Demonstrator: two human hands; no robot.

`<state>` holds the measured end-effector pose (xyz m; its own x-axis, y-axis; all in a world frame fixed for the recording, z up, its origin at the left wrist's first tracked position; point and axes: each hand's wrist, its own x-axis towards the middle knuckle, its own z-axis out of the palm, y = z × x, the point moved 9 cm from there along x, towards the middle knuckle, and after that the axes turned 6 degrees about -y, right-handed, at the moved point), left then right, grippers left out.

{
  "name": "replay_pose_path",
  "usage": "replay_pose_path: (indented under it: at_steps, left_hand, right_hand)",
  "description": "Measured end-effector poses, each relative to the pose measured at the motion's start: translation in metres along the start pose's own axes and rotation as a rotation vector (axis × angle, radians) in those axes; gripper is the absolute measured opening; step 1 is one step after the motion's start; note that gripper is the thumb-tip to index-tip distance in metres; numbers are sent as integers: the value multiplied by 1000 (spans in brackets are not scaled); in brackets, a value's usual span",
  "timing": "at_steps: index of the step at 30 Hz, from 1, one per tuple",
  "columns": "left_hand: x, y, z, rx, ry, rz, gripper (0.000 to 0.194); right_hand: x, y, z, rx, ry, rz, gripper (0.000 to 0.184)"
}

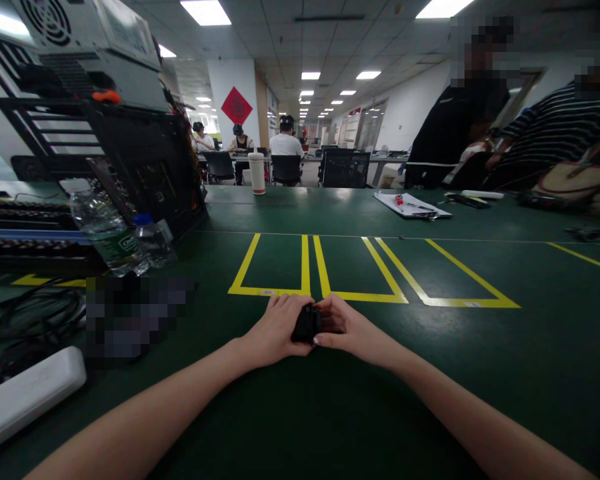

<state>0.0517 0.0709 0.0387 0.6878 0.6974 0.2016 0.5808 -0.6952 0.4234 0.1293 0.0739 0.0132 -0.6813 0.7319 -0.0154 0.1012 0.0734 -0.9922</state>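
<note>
A small black boxy object [306, 324] is held between my two hands, low over the green table; its exact kind does not show. My left hand [279, 325] wraps round its left side, thumb below and fingers over the top. On the right side my right hand [344, 325] grips it with curled fingers and thumb. Both hands are closed, and their fingers cover part of the object. Just beyond them lie several frames of yellow tape [353, 295] stuck on the table [300, 413].
At left stand a computer case [145, 173], a large plastic bottle [105, 230], a smaller blue-capped bottle [153, 243], black cables [25, 327] and a white power strip [30, 400]. A white cup [257, 172] and a clipboard [410, 205] are farther back. Two people stand at right.
</note>
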Motion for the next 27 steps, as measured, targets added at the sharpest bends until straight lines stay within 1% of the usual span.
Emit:
replay_pose_path:
  at_steps: [6, 8, 11, 13, 16, 20, 23, 27]
  left_hand:
    - [-1, 3, -2, -4, -26, 0, 58]
    - [-1, 5, -3, -7, -39, 1, 56]
    - [-1, 6, -6, -16, -27, 4, 54]
    - [-1, 6, -6, -21, -26, 7, 54]
    - [-1, 4, -3, -20, -22, 4, 55]
    - [0, 0, -1, -7, 10, -2, 57]
    - [1, 0, 1, 11, 11, 4, 57]
    - [0, 3, -3, 22, -7, 12, 55]
  right_hand:
    - [-2, -4, 2, -4, -19, -26, 41]
    - [-2, -5, 2, -8, -10, -21, 37]
    - [-1, -5, 0, 6, 21, 0, 27]
    - [-1, -4, -1, 13, 37, 15, 24]
    - [-1, -2, -1, 24, 34, 29, 28]
    - [-1, -1, -1, 44, 14, 19, 35]
    - [0, 1, -2, 47, 9, 5, 35]
    - [1, 4, -2, 32, 12, 12, 35]
